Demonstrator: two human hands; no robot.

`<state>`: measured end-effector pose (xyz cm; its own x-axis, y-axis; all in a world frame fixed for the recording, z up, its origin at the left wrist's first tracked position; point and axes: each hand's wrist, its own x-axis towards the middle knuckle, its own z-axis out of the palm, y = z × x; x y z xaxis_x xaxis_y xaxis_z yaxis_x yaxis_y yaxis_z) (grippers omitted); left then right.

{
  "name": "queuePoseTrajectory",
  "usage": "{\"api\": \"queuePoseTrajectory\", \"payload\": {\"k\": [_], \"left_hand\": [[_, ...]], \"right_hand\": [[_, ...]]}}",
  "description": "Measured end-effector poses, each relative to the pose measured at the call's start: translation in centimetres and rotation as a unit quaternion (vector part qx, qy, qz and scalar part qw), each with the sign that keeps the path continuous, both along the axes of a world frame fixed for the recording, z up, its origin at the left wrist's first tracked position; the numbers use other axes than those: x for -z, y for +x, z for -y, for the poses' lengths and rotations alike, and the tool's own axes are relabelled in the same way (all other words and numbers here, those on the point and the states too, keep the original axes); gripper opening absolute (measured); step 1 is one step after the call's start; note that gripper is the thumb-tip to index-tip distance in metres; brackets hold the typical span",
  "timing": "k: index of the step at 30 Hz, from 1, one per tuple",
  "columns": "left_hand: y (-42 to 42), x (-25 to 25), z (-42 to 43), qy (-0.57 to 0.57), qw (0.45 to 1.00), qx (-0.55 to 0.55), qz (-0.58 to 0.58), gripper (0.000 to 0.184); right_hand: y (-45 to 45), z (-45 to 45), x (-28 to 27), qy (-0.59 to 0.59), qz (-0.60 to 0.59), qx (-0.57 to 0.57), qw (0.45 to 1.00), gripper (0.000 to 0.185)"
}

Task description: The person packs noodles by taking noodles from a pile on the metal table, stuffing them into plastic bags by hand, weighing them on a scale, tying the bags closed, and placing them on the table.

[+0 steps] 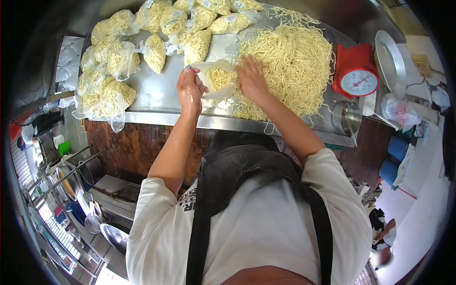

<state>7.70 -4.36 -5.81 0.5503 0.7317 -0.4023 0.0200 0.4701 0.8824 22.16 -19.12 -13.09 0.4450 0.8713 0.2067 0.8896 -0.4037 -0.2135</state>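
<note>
My left hand (191,89) is closed on the rim of a clear plastic bag (209,95), whose mouth gapes upward. Some yellow noodles (220,80) lie inside it. My right hand (253,80) has its fingers stretched out at the bag's right side, over the left edge of a large loose noodle pile (297,71); whether it touches the bag's rim I cannot tell. Several filled noodle bags (197,46) lie beyond my left hand, and more bags (107,90) are heaped at the left end of the metal table (156,90).
Right of the pile stands a red dial scale (357,76), with a round metal pan (390,64) beside it. A metal pot (346,116) sits near the table's right front corner. Another person (382,230) is at the far lower right. Metal racks (71,166) stand at the left.
</note>
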Motion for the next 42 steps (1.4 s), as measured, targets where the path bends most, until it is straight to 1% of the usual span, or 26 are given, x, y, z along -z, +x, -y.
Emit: {"api": "queuePoseTrajectory", "payload": {"k": [1, 3, 4, 5, 7, 9, 14, 16, 17, 19, 20, 23, 24, 25, 27, 28, 30, 31, 32, 33, 36, 38, 39, 40, 41, 42], "left_hand": [[0.4, 0.4, 0.2, 0.072, 0.995, 0.058, -0.028, 0.031], [1.1, 0.8, 1.1, 0.212, 0.958, 0.169, -0.088, 0.038], [1.2, 0.6, 1.8, 0.356, 0.877, 0.266, -0.183, 0.047], [1.6, 0.4, 2.8, 0.357, 0.841, 0.354, -0.201, 0.034], [1.5, 5.8, 3.3, 0.449, 0.805, 0.344, -0.177, 0.027], [1.2, 5.7, 2.3, 0.438, 0.796, 0.385, -0.161, 0.024], [-1.1, 3.1, 0.6, 0.474, 0.717, 0.444, -0.253, 0.025], [-3.1, 5.6, -0.7, 0.485, 0.685, 0.463, -0.286, 0.023], [-4.7, 6.9, -1.3, 0.472, 0.721, 0.423, -0.281, 0.023], [-7.2, 8.2, -2.1, 0.444, 0.783, 0.345, -0.265, 0.025], [-7.8, 8.5, -1.9, 0.409, 0.851, 0.259, -0.202, 0.030], [-6.7, 4.5, -1.5, 0.211, 0.949, 0.186, -0.145, 0.030], [-5.9, 1.4, -1.0, 0.110, 0.970, 0.175, -0.130, 0.029], [-5.4, 0.0, -0.9, 0.092, 0.977, 0.161, -0.106, 0.029], [-4.7, -1.4, -1.5, 0.059, 0.987, 0.135, -0.058, 0.031], [-4.5, -1.6, -2.1, 0.054, 0.989, 0.127, -0.043, 0.030], [-4.0, -0.5, -2.7, 0.113, 0.965, 0.226, -0.067, 0.031], [-4.1, -0.3, -2.5, 0.137, 0.948, 0.275, -0.080, 0.032], [-4.3, -0.2, -2.1, 0.232, 0.903, 0.348, -0.098, 0.034], [-4.2, 4.1, -1.6, 0.401, 0.839, 0.365, -0.049, 0.037], [-3.5, 4.7, -0.7, 0.375, 0.802, 0.457, -0.082, 0.030], [-3.5, 5.0, -1.7, 0.355, 0.797, 0.484, -0.070, 0.028], [-3.9, 4.9, -2.1, 0.385, 0.770, 0.499, -0.097, 0.027], [-4.6, 4.6, -2.6, 0.414, 0.742, 0.512, -0.125, 0.026], [-5.4, 4.4, -3.3, 0.443, 0.712, 0.523, -0.154, 0.025], [-6.6, 5.6, -3.9, 0.451, 0.715, 0.511, -0.158, 0.025]], "right_hand": [[0.6, -0.5, -0.1, -0.024, -0.044, -0.033, 0.998, 0.034], [2.0, -1.5, -2.6, -0.172, -0.222, -0.086, 0.956, 0.023], [2.3, -1.8, -3.6, -0.164, -0.261, -0.106, 0.945, 0.021], [2.9, -1.9, -4.3, -0.156, -0.297, -0.125, 0.934, 0.019], [3.8, -1.3, -5.5, -0.161, -0.344, -0.171, 0.909, 0.018], [5.4, -0.2, -6.5, -0.184, -0.362, -0.225, 0.886, 0.019], [8.1, 2.5, -6.2, -0.179, -0.393, -0.162, 0.887, 0.020], [9.5, 3.0, -5.4, -0.184, -0.353, 0.040, 0.917, 0.020], [10.2, 3.2, -5.0, -0.183, -0.328, 0.141, 0.916, 0.021], [10.8, 4.0, -3.1, -0.135, -0.070, 0.133, 0.979, 0.031], [10.5, 4.7, -2.0, -0.112, 0.058, 0.126, 0.984, 0.039], [3.8, -0.1, -4.9, -0.206, -0.009, 0.119, 0.971, 0.059], [1.3, -1.6, -6.4, -0.222, -0.112, 0.043, 0.968, 0.058], [-0.9, -2.7, -7.6, -0.235, -0.212, -0.032, 0.948, 0.057], [-4.2, -3.2, -6.8, -0.265, -0.184, -0.005, 0.946, 0.053], [-4.6, -3.1, -5.2, -0.266, -0.238, 0.023, 0.934, 0.049], [-4.0, -3.2, -2.1, -0.265, -0.338, 0.076, 0.900, 0.040], [-3.5, -3.0, -2.2, -0.250, -0.363, 0.036, 0.897, 0.037], [-2.7, -2.4, -2.3, -0.232, -0.387, 0.000, 0.892, 0.035], [-2.1, -2.0, -2.9, -0.213, -0.409, -0.035, 0.887, 0.032], [-1.4, -1.5, -7.7, -0.205, -0.436, -0.088, 0.872, 0.023], [-0.3, -0.3, -8.1, -0.126, -0.492, -0.048, 0.860, 0.022], [0.2, 0.4, -8.1, -0.085, -0.519, -0.029, 0.850, 0.023], [0.4, 0.9, -8.0, 0.005, -0.622, 0.018, 0.783, 0.029], [1.0, 1.5, -8.1, 0.068, -0.630, 0.032, 0.773, 0.028], [1.6, 1.9, -8.5, 0.132, -0.637, 0.044, 0.759, 0.028]]}}
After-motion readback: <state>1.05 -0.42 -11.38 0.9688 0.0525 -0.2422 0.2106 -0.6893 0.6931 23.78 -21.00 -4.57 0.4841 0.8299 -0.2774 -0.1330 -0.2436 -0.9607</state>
